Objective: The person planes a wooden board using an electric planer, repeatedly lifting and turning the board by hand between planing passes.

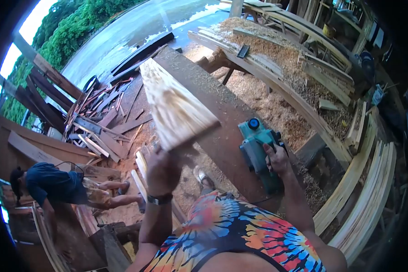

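Observation:
A pale wooden board [174, 104] with darker grain patches is tilted over the left edge of a brown workbench [213, 97]. My left hand [164, 170], blurred and with a dark watch at the wrist, is at the board's near end, closed on it. A green power planer [259, 156] with a dark round knob rests on the bench to the right. My right hand [277, 158] is wrapped round the planer's handle. The board and the planer are apart.
A person in a dark shirt [59, 183] bends over at the lower left. Scrap wood [104, 131] lies on the ground at the left. Long planks [367, 195] and a long beam [281, 86] are on the right, among wood shavings [254, 90]. Water lies beyond.

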Demonstrator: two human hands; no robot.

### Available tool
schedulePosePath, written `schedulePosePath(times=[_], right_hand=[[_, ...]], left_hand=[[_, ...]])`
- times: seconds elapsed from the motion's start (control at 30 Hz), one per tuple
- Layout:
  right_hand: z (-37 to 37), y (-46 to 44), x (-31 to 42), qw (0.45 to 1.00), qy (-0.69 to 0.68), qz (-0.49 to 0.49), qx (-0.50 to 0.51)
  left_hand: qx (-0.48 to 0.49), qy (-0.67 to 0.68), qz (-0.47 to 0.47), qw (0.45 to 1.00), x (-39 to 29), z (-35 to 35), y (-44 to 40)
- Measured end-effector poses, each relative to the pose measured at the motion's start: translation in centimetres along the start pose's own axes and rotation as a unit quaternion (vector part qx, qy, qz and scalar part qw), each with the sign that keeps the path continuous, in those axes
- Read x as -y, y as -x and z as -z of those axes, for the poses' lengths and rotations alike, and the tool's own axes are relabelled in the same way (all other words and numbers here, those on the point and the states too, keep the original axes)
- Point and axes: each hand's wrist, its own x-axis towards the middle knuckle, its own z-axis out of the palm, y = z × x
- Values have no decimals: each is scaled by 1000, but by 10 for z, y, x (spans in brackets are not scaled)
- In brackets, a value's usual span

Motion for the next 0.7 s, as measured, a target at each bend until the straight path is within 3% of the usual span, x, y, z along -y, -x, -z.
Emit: schedulePosePath(times=[0.03, 0.07, 0.13, 0.7], right_hand=[[0, 1, 1, 1000, -7, -3, 1], [0, 0, 1, 1000, -14, -4, 2], [2, -3, -4, 1000, 2, 8, -3], [5, -6, -11, 1000, -3, 6, 4]], left_hand=[[-6, 94, -34, 995, -18, -2, -8], [5, 293, -47, 955, -37, -6, -18], [4, 349, -61, 935, -53, -6, -31], [17, 374, -74, 924, -65, 0, -48]])
